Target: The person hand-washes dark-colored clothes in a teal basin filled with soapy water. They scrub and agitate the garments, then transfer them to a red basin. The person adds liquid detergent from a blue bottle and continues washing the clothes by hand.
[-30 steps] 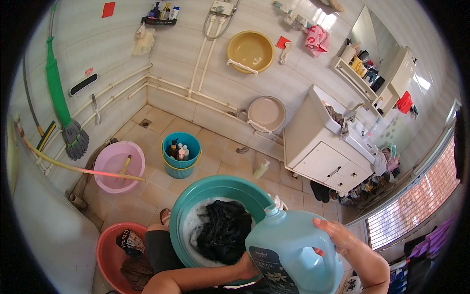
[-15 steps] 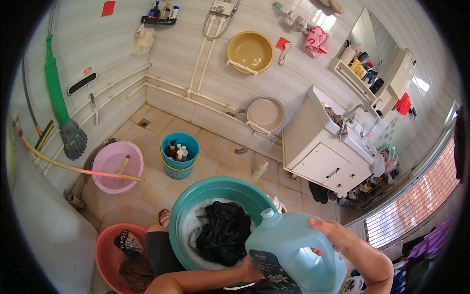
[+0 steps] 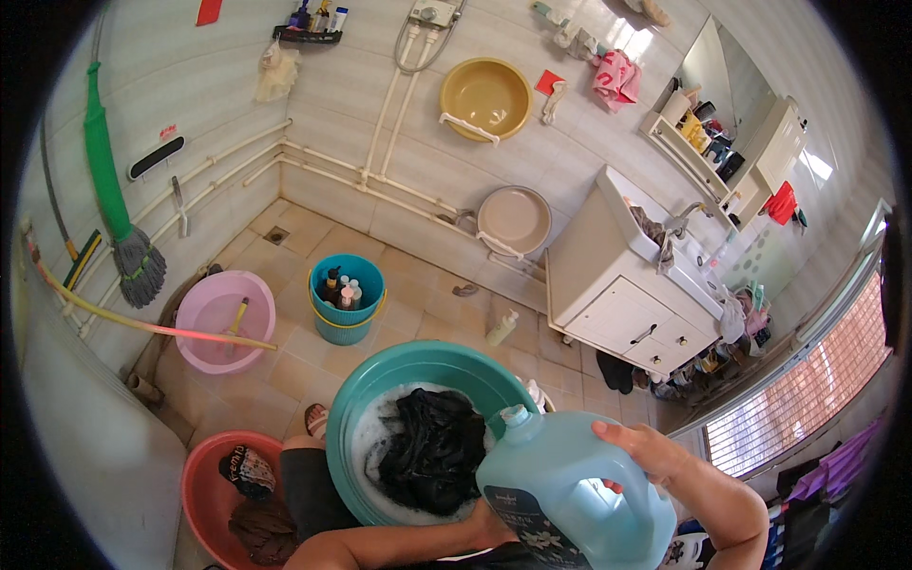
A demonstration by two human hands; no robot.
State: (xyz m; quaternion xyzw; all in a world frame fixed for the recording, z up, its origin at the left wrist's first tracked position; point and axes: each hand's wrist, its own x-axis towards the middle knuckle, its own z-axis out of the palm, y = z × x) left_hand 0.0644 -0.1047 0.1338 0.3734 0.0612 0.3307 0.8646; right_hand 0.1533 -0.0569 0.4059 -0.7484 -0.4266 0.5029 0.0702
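- Two hands hold a big light-blue plastic detergent jug tilted over the teal plastic basin on the floor.
- Right hand grips its top; left hand supports underneath.
- Black soaked clothes lie inside.

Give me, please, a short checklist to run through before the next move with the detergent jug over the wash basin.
1. Right hand grips the top of the light blue detergent jug: ok.
2. Left hand supports the jug from below: ok.
3. Jug's spout over the teal basin: ok.
4. Cap off the spout: cannot tell.
5. Dark laundry sits inside the basin in suds: ok.
6. Liquid left in the jug: cannot tell.
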